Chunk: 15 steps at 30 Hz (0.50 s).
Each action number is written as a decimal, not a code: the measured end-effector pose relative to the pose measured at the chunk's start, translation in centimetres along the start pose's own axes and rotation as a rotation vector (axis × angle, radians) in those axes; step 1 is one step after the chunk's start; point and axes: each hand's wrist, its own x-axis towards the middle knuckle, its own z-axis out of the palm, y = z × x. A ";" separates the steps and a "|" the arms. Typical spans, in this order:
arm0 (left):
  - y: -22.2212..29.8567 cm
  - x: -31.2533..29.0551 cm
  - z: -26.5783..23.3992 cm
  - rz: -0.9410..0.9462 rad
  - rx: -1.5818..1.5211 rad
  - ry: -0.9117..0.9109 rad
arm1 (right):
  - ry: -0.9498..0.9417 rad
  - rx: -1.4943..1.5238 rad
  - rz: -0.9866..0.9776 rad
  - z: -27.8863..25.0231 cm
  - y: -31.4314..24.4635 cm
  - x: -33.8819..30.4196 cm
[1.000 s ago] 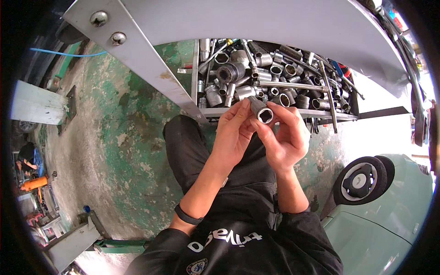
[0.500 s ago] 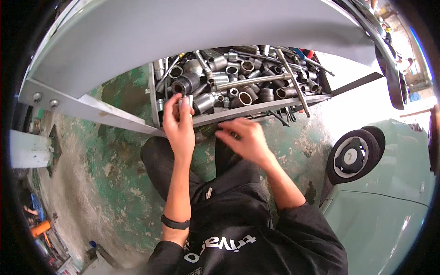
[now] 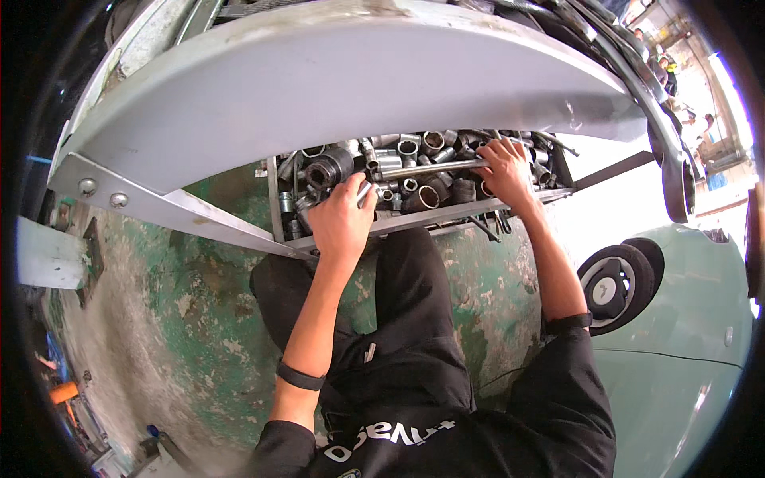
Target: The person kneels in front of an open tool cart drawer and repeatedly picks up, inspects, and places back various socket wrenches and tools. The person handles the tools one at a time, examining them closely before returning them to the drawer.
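Left hand (image 3: 344,217) and right hand (image 3: 508,173) at a metal drawer (image 3: 446,214)

The left is curled round a small metal piece (image 3: 364,192) over loose sockets (image 3: 421,199); the right, half curled, covers one end of a long silver bar (image 3: 430,169); whether it grips cannot be told; the bar lies across the sockets, near a large dark socket (image 3: 329,168).

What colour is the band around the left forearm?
The band is black; it shows best in the head view.
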 end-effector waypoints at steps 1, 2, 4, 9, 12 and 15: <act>0.0 0.0 0.0 0.003 0.008 0.003 | 0.083 0.045 -0.057 -0.2 0.4 0.2; 0.1 0.0 0.0 -0.009 0.005 -0.007 | 0.106 0.067 -0.123 -0.5 1.0 0.5; 0.2 0.1 0.0 -0.027 -0.009 -0.014 | 0.155 0.116 -0.063 -1.0 2.0 0.6; 0.2 -0.1 0.2 -0.013 0.045 -0.017 | 0.261 0.106 0.063 -1.5 5.7 -0.1; 0.2 -0.2 0.3 -0.008 0.037 0.002 | 0.330 0.111 0.233 -0.7 7.7 -1.6; 0.3 -0.2 0.4 -0.058 0.070 -0.051 | 0.314 0.248 0.501 0.7 8.9 -4.1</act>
